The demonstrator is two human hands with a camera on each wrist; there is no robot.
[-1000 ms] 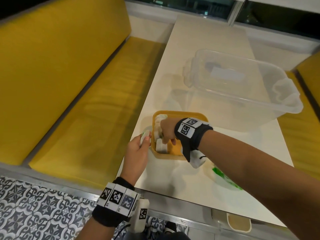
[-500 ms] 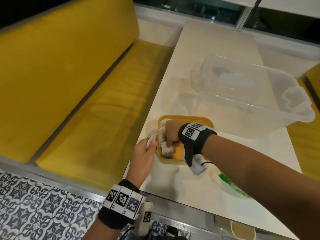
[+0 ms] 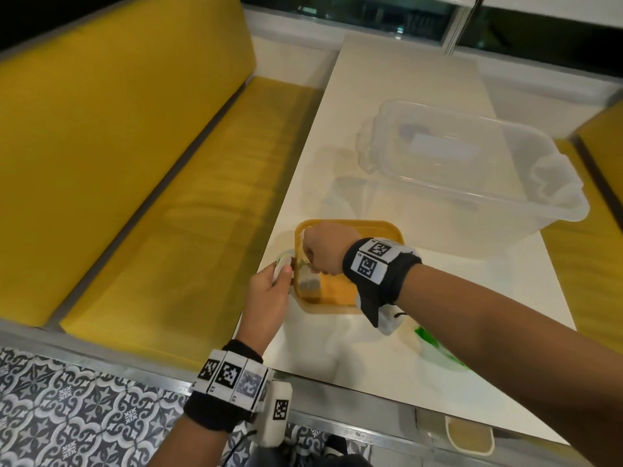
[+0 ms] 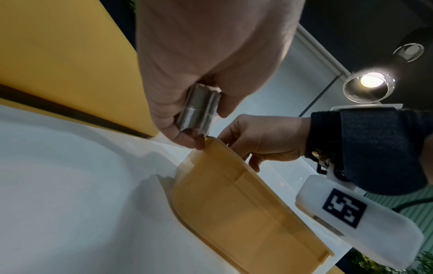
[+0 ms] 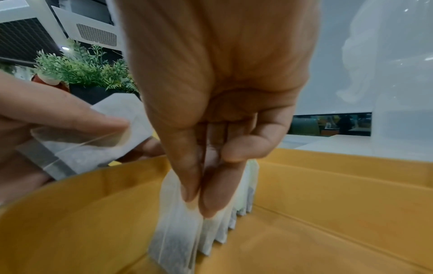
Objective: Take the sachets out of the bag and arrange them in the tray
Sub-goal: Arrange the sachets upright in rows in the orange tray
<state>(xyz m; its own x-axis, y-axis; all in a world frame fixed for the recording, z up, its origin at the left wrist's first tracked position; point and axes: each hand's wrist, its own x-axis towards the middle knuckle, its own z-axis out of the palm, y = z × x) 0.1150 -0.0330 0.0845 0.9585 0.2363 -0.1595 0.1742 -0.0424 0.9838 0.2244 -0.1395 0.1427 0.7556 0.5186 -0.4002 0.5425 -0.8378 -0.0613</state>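
Observation:
A yellow tray (image 3: 387, 230) (image 4: 234, 204) (image 5: 328, 213) sits near the table's front left edge. Inside it, along its left wall, several white sachets (image 5: 232, 218) stand upright in a row. My right hand (image 3: 322, 249) (image 5: 194, 202) reaches down into the tray and pinches the top of the nearest sachet (image 5: 175, 237) between thumb and fingers. Just outside the tray's left rim, my left hand (image 3: 273, 284) (image 4: 194, 118) grips a small stack of sachets (image 4: 199, 109) (image 5: 93, 133). The clear bag with green print (image 3: 435, 348) lies on the table under my right forearm, partly hidden.
A large clear plastic tub (image 3: 472, 176) stands on the white table (image 3: 404, 79) behind the tray. A yellow bench (image 3: 151, 163) runs along the left side. The table's front edge is close to my wrists. A potted plant (image 5: 82, 70) shows in the right wrist view.
My right hand has stayed in the tray's left part, shifting slightly along the row of sachets. My left hand keeps its stack beside the rim. The head view has tilted.

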